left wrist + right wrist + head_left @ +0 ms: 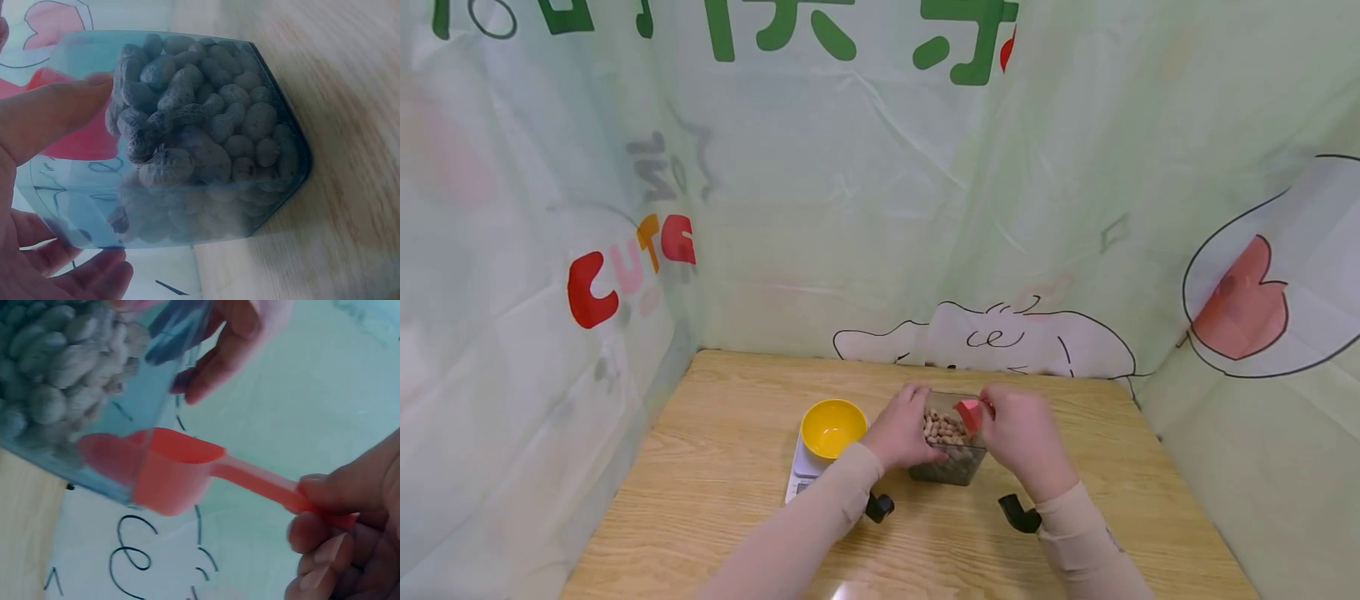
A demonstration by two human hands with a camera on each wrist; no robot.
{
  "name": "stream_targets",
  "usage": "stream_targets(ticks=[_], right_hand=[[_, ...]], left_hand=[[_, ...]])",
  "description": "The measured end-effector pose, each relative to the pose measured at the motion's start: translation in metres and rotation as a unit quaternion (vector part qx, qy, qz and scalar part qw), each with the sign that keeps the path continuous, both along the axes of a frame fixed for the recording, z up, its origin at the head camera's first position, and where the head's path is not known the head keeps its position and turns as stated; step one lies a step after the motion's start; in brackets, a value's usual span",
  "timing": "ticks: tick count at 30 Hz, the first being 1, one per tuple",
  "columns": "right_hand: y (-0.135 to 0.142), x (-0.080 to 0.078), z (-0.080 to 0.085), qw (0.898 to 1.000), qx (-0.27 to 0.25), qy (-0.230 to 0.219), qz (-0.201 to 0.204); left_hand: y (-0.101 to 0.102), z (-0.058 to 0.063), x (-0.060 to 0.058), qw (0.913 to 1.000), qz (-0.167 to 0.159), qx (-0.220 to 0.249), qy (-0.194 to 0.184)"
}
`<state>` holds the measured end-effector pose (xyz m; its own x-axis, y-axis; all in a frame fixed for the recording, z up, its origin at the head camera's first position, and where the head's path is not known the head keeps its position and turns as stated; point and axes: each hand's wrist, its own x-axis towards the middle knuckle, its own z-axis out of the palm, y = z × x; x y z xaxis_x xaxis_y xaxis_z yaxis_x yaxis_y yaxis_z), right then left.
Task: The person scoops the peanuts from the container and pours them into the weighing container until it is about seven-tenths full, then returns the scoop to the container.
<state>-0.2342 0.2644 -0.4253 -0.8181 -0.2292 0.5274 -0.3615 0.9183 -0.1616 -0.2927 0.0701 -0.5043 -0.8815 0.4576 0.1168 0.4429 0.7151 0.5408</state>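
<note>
A clear plastic box of unshelled peanuts stands on the table. My left hand grips the box from its left side; in the left wrist view the thumb lies along the near wall and the other fingers reach round the opposite side. With thumb and curled fingers, my right hand pinches the handle of a red scoop. The scoop's cup dips inside the box opening at the right, beside the peanuts, and the right wrist view shows it partly through the clear wall.
To the left of the box, a yellow bowl sits on a white kitchen scale, partly covered by my left forearm. Black wrist camera mounts stick out by both wrists. A printed curtain closes off the table's back and sides.
</note>
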Motion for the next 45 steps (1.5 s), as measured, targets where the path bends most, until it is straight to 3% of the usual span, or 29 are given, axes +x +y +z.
stream_targets(ticks=[5, 10, 16, 26, 28, 30, 35, 38, 42, 45], right_hand=[[-0.006, 0.003, 0.009, 0.999, 0.016, -0.027, 0.015], [-0.003, -0.004, 0.012, 0.991, -0.034, -0.133, -0.009], [0.014, -0.015, 0.01, 0.962, -0.124, -0.237, -0.052], [0.048, -0.016, -0.019, 0.909, -0.256, -0.319, -0.079], [0.05, -0.013, -0.023, 0.909, -0.26, -0.318, -0.074], [0.048, -0.01, -0.026, 0.917, -0.246, -0.307, -0.062], [0.039, -0.002, -0.03, 0.958, -0.159, -0.239, -0.013], [0.037, 0.002, -0.033, 0.973, -0.12, -0.197, 0.008], [0.035, 0.004, -0.035, 0.97, -0.137, -0.201, 0.007], [0.032, 0.003, -0.034, 0.946, -0.207, -0.247, -0.021]], left_hand=[[-0.002, 0.002, 0.011, 1.0, -0.001, 0.0, 0.001], [-0.002, 0.002, 0.02, 0.9999, -0.002, 0.003, -0.009], [-0.003, 0.0, 0.024, 0.9998, -0.005, 0.005, -0.017], [-0.005, -0.002, 0.027, 0.9998, -0.012, -0.016, -0.005], [-0.005, -0.003, 0.027, 0.9997, -0.012, -0.02, -0.005], [-0.005, -0.003, 0.027, 0.9997, -0.011, -0.021, -0.005], [-0.007, -0.003, 0.026, 0.9998, -0.011, -0.018, -0.004], [-0.008, -0.001, 0.026, 0.9998, -0.013, -0.016, -0.005], [-0.009, 0.0, 0.025, 0.9998, -0.016, -0.014, -0.005], [-0.009, 0.001, 0.025, 0.9998, -0.014, -0.016, -0.004]])
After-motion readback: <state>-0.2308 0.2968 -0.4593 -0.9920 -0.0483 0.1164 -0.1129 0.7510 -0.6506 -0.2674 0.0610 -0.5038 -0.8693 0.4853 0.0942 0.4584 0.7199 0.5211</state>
